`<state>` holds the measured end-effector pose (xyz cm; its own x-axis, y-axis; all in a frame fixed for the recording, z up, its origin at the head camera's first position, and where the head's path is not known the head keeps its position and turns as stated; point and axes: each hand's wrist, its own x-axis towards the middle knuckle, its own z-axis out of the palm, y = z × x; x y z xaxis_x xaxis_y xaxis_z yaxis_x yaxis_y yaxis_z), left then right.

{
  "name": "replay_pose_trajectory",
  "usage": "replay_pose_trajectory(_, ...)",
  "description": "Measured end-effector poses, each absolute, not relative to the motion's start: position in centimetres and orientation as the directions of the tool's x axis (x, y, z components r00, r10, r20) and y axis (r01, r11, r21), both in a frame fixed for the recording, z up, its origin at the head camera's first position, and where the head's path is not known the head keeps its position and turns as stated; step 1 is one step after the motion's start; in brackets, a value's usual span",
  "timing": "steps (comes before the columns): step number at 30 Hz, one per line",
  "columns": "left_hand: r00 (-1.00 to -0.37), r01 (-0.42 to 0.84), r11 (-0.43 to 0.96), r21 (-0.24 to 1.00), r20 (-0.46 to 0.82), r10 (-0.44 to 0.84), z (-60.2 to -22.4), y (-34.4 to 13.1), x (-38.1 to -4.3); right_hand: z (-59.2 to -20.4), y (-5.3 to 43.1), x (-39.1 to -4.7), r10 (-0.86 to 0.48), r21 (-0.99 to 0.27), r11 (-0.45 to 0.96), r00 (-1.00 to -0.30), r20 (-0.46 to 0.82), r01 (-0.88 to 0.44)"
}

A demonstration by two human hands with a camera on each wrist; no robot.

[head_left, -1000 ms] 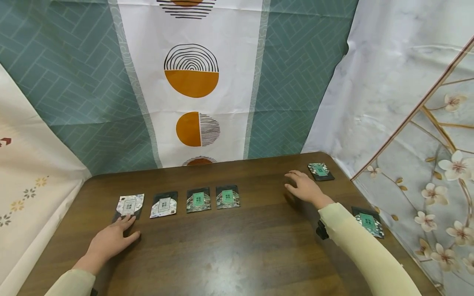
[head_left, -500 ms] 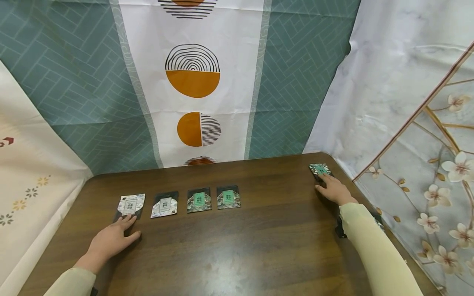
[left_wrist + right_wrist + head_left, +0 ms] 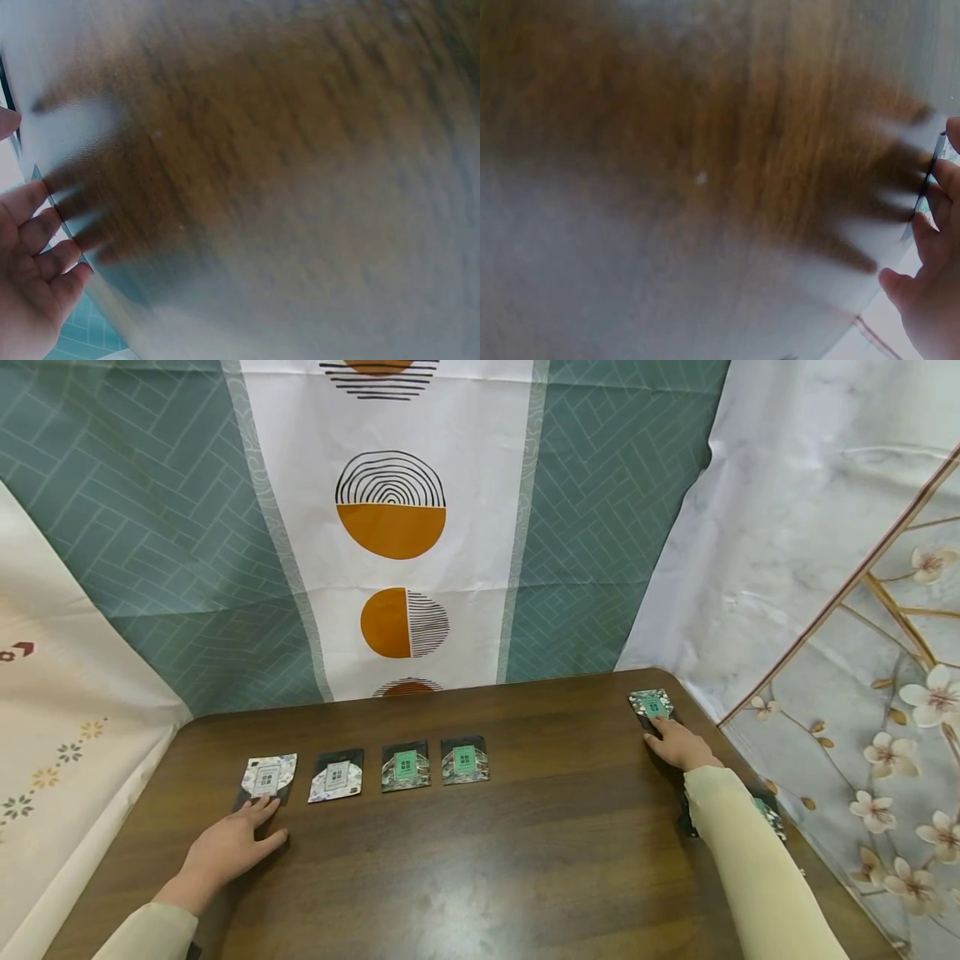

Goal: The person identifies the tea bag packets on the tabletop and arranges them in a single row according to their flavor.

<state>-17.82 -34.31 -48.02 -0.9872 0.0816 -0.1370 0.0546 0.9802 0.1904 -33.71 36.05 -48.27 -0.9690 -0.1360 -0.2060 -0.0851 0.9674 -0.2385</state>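
My left hand point(image 3: 227, 847) lies at the table's left, its fingertips touching the lower edge of a white-and-black flat sachet point(image 3: 272, 772). In the left wrist view the same hand point(image 3: 34, 262) has its fingers spread along the sachet's edge. At the far right corner, the fingertips of my right hand point(image 3: 682, 747) rest on a green-and-black sachet point(image 3: 649, 702) with a patterned front. The right wrist view shows that hand point(image 3: 934, 255) with loosely extended fingers at the sachet's dark edge. Neither hand visibly pinches its sachet.
Between the hands lie a black-and-white sachet point(image 3: 336, 774) and two green-labelled ones, the left point(image 3: 406, 765) and the right point(image 3: 464, 759). Another sachet point(image 3: 771, 815) is partly hidden by my right sleeve. Patterned cloths hang behind and beside the brown wooden table point(image 3: 480, 860).
My right hand has moved right, from beside the far right sachet onto its lower part. The left hand has stayed on the white-and-black sachet.
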Motion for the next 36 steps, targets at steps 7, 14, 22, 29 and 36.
replay_pose_trajectory(7,-0.988,0.057,0.98,0.192,-0.127,0.082,-48.1,-34.3,-17.8,-47.6,35.4,-33.1,-0.135,-0.233,0.969,-0.967,-0.215,-0.084)
replay_pose_trajectory(14,-0.987,0.063,0.979,0.192,-0.135,0.09,-48.2,-34.4,-17.9,-48.0,34.8,-32.1,-0.138,-0.253,0.963,-0.975,-0.174,-0.091)
replay_pose_trajectory(22,-0.988,0.074,0.979,0.188,-0.119,0.098,-48.3,-34.5,-18.2,-48.3,33.6,-31.6,-0.175,-0.258,0.957,-0.972,-0.157,-0.131)
replay_pose_trajectory(29,-0.99,0.075,0.979,0.188,-0.103,0.096,-48.4,-34.4,-18.1,-48.0,31.8,-30.7,-0.206,-0.289,0.944,-0.967,-0.149,-0.157)
replay_pose_trajectory(36,-0.991,0.081,0.979,0.188,-0.092,0.1,-48.6,-34.5,-18.0,-48.2,29.6,-29.7,-0.226,-0.278,0.945,-0.959,-0.169,-0.173)
